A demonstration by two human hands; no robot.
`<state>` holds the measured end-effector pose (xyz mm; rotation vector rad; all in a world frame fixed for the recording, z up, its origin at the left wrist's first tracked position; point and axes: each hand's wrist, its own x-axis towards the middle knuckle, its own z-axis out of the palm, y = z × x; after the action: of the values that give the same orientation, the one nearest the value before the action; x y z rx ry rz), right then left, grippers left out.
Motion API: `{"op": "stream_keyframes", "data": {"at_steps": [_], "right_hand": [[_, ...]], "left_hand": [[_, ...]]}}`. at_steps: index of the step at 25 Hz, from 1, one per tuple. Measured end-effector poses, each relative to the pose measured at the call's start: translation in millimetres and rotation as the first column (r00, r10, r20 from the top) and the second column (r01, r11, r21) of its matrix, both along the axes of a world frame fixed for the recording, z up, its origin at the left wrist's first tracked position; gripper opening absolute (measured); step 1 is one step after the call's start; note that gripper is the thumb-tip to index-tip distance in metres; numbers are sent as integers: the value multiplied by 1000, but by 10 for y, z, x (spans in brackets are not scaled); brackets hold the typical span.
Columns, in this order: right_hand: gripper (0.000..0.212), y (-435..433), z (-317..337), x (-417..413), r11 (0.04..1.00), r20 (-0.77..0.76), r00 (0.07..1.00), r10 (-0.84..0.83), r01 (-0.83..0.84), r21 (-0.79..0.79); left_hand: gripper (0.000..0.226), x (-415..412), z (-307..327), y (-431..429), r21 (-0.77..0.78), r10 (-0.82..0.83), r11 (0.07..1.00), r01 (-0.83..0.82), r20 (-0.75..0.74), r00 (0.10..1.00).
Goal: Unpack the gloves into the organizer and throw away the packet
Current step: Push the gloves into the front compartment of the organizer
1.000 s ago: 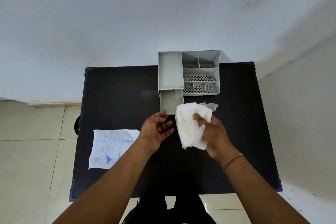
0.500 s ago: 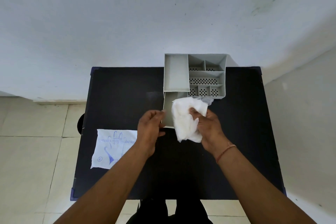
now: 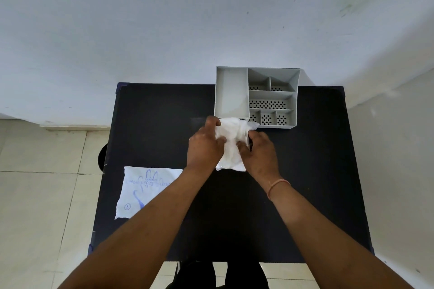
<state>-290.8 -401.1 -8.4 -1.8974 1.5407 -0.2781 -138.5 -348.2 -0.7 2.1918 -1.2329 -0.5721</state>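
Observation:
A bundle of white, crumpled gloves (image 3: pixel 231 138) lies over the pulled-out front drawer of the grey organizer (image 3: pixel 291 91), hiding most of that drawer. My left hand (image 3: pixel 206 145) grips the bundle's left side and my right hand (image 3: pixel 258 152) grips its right side. The bundle's lower end hangs past the drawer toward me. The flat white packet (image 3: pixel 141 192), printed with blue glove outlines, rests at the table's left edge, partly overhanging it and partly under my left forearm.
The organizer stands at the back of the black table (image 3: pixel 317 171), against the white wall (image 3: pixel 211 19), with several perforated compartments on its right. Tiled floor (image 3: pixel 42 183) lies to the left, and a dark round object (image 3: pixel 102 158) peeks from under the table's left edge.
My right hand carried the gloves forward onto the organizer's drawer. My left hand, open before, closed in and took hold of the bundle's left side.

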Motion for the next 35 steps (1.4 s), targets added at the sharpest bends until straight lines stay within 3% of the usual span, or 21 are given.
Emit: {"op": "stream_keyframes", "data": {"at_steps": [3, 7, 10, 14, 16, 18, 20, 21, 23, 25, 27, 29, 32, 35], "right_hand": [[27, -54, -82, 39, 998, -166, 985, 44, -52, -45], [33, -70, -189, 103, 989, -288, 951, 110, -134, -64], [40, -122, -194, 172, 984, -350, 921, 171, -178, 12], [45, -249, -131, 218, 966, -291, 924, 249, -213, 148], [38, -275, -46, 216, 977, -139, 980, 139, -113, 180], [23, -232, 57, 205, 993, 1, 996, -85, 85, 78], [16, -137, 110, 198, 982, 38, 982, -186, 187, -33], [23, -92, 114, 203, 986, 31, 987, -160, 162, -50], [46, -45, 65, 215, 1000, -88, 996, -6, 6, -10], [59, -68, -17, 231, 986, -321, 933, 165, -150, 71], [69, -121, -95, 260, 969, -464, 852, 242, -187, 162], [74, -166, -154, 283, 962, -497, 828, 261, -182, 202], [66, -221, -172, 253, 960, -308, 923, 231, -165, 226], [48, -179, -65, 117, 997, -51, 996, 75, -73, 39]], "left_hand": [[25, 20, -136, -84, 55, -82, 996, 75, 153, 985], [32, 33, -318, -92, 260, -266, 952, 164, 427, 864], [43, 88, -347, -91, 370, -271, 920, 131, 358, 893], [46, 84, -293, -111, 362, -188, 926, 108, 194, 963], [45, 60, -274, -99, 332, -153, 938, 96, 149, 977], [44, 38, -249, -66, 311, -125, 947, 78, 134, 983], [46, 3, -208, -19, 289, -133, 954, 83, 160, 978], [50, -13, -185, -1, 285, -164, 952, 107, 185, 969], [64, -28, -161, -7, 343, -262, 923, 177, 220, 940], [75, -13, -169, -58, 447, -351, 864, 231, 208, 913], [81, 8, -202, -112, 514, -390, 817, 262, 158, 907], [85, 29, -227, -146, 534, -389, 795, 287, 87, 917], [84, 53, -237, -155, 516, -356, 806, 290, 31, 934], [73, 75, -231, -78, 445, -324, 848, 288, 7, 946]]}}
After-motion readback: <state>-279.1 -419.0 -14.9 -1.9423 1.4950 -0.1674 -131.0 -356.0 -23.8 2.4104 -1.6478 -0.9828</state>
